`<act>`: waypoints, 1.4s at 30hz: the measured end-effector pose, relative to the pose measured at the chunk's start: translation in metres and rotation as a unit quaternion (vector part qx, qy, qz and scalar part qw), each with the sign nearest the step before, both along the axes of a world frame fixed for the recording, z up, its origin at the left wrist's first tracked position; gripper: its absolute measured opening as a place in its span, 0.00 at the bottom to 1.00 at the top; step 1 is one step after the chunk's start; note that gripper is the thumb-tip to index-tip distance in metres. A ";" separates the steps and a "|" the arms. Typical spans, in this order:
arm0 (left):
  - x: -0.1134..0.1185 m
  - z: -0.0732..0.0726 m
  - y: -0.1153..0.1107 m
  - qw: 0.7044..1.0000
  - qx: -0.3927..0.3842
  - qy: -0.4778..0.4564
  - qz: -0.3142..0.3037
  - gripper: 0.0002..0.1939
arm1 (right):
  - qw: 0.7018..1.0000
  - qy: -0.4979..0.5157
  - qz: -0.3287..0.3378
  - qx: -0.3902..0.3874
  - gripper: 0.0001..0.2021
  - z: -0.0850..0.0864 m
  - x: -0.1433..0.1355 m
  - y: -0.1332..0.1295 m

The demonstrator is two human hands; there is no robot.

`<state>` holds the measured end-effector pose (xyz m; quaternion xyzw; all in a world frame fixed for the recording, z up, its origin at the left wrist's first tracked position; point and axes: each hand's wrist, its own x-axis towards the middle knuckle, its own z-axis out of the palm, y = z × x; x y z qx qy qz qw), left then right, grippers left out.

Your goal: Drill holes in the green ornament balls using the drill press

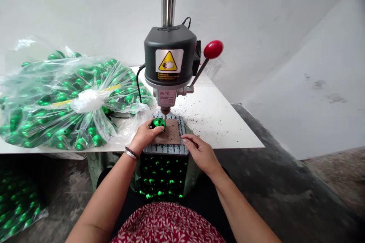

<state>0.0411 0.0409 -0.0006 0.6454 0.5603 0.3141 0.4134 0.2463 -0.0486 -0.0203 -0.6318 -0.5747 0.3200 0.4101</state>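
My left hand (148,133) grips a shiny green ball (158,123) between thumb and fingers, over the left part of a brown board (172,133). The ball shows dark spots on its top. Just right of it, the bit of a dark grey drill press (170,53) points down. The board lies on the slotted metal base (183,136). At the base's right edge is my right hand (198,149), thumb and index finger close together; whether anything small is between them I cannot make out.
A large clear plastic bag (90,100) full of green balls lies on the white table (225,121) at left. The press's red-knobbed lever (213,49) juts right. Dark shavings surround the base. More green balls (162,178) are below the table edge, and another bag (19,205) sits lower left.
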 end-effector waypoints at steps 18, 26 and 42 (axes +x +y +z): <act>0.006 -0.014 -0.008 0.990 0.106 0.094 -0.004 0.29 | 0.994 -0.093 0.051 0.021 0.20 0.019 -0.020 0.034; -0.001 -0.017 0.001 0.984 0.144 0.098 -0.044 0.31 | 0.979 -0.143 0.137 -0.037 0.20 0.027 -0.030 0.073; -0.015 0.009 0.022 0.984 -0.069 -0.045 -0.157 0.28 | 0.962 -0.138 0.194 -0.133 0.20 0.035 -0.017 0.097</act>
